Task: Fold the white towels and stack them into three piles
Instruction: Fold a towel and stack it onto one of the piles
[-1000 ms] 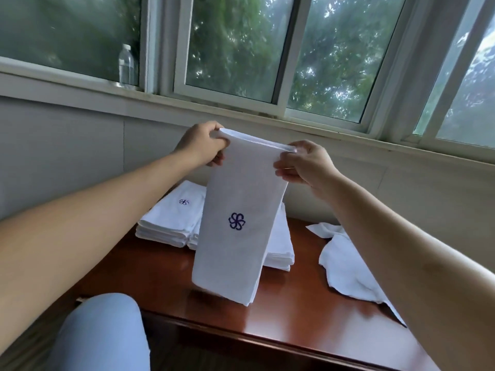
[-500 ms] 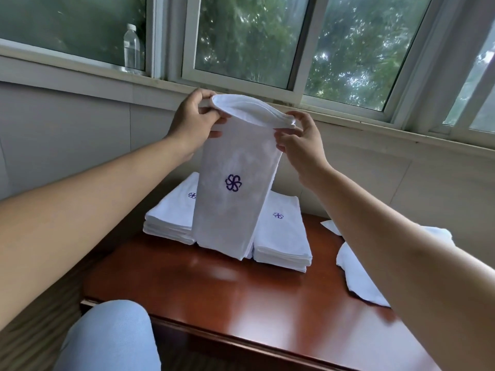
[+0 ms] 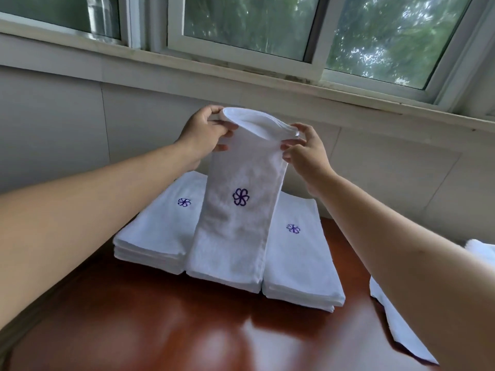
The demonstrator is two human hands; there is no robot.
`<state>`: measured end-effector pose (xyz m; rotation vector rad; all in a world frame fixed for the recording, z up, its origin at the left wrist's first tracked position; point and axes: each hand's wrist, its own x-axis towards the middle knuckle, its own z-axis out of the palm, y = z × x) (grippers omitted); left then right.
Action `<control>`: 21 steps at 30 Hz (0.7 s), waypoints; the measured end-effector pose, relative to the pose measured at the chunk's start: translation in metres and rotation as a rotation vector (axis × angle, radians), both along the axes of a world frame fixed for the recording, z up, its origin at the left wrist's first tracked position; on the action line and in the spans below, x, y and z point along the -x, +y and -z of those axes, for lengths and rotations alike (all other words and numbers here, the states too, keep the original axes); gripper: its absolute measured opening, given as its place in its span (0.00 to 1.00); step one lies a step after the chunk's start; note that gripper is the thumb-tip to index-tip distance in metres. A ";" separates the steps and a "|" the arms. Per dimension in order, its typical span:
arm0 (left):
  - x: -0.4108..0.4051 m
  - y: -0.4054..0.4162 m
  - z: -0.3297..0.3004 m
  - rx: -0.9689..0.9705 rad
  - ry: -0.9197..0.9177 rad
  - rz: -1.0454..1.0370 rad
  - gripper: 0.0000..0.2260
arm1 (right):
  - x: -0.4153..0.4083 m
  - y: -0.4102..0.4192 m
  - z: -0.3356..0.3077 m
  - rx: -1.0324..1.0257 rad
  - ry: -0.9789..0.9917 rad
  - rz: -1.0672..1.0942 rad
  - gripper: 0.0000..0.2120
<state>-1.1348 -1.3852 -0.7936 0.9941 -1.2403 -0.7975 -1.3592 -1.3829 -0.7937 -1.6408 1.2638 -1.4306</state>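
I hold a folded white towel [image 3: 235, 223] with a purple flower emblem upright by its top corners. My left hand [image 3: 206, 135] pinches the top left corner and my right hand [image 3: 304, 151] pinches the top right corner. The towel's lower end rests between two stacks of folded towels, on or in front of a middle pile that it hides. The left pile [image 3: 158, 231] and the right pile [image 3: 297, 258] each show an emblem on top. Unfolded white towels [image 3: 396, 322] lie at the table's right edge.
The reddish-brown wooden table [image 3: 174, 325] stands against a grey wall under a window sill [image 3: 241, 76]. A blurred plastic bottle [image 3: 103, 17] stands on the sill at the upper left.
My hands have carried the towel forward and down over the piles. Its bottom edge, hanging free before, now touches down between the left and right piles.
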 end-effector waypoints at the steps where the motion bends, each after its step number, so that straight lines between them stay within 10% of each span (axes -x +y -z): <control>1: 0.002 -0.015 0.006 -0.025 -0.003 0.006 0.13 | 0.001 -0.015 0.008 -0.016 -0.005 0.010 0.26; 10: 0.020 -0.143 0.103 -0.217 -0.004 0.026 0.17 | 0.010 -0.146 0.112 -0.190 -0.010 0.050 0.26; 15: 0.033 -0.182 0.192 -0.326 -0.442 0.183 0.36 | 0.013 -0.181 0.187 -0.380 0.148 -0.011 0.44; 21: 0.036 -0.184 0.211 -0.289 -0.643 0.195 0.31 | 0.016 -0.179 0.209 -0.330 0.301 0.013 0.38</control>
